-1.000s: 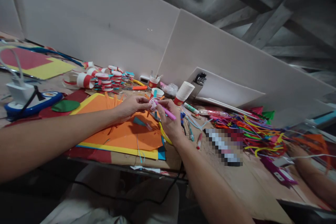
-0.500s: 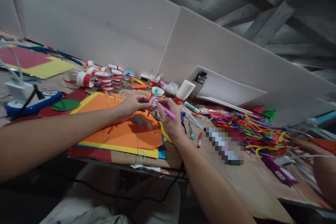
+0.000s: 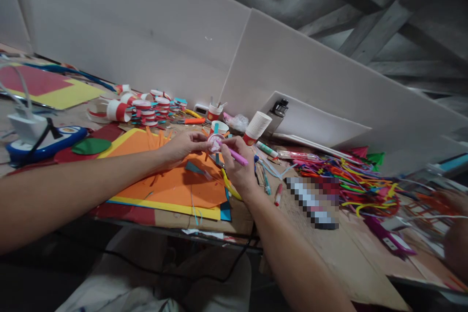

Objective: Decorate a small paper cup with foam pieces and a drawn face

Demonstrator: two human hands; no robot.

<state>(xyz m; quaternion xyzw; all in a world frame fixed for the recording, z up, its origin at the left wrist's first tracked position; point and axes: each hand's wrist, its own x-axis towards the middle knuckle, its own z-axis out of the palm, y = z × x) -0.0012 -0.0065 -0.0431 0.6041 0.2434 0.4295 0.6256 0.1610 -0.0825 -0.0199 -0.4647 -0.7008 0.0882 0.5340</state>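
Left hand (image 3: 188,148): fingertips pinching the edge of a small round paper piece (image 3: 214,142) with blue strips, held over the orange sheets' (image 3: 171,187) far side. Right hand (image 3: 237,162): fingers closed round a pink pen (image 3: 239,158), pointing at that piece. Beyond: stacked paper cups (image 3: 258,126).

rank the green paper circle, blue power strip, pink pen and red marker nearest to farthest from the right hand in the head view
From the right hand:
1. pink pen, held in it
2. red marker, to its right
3. green paper circle, off to the left
4. blue power strip, at the far left
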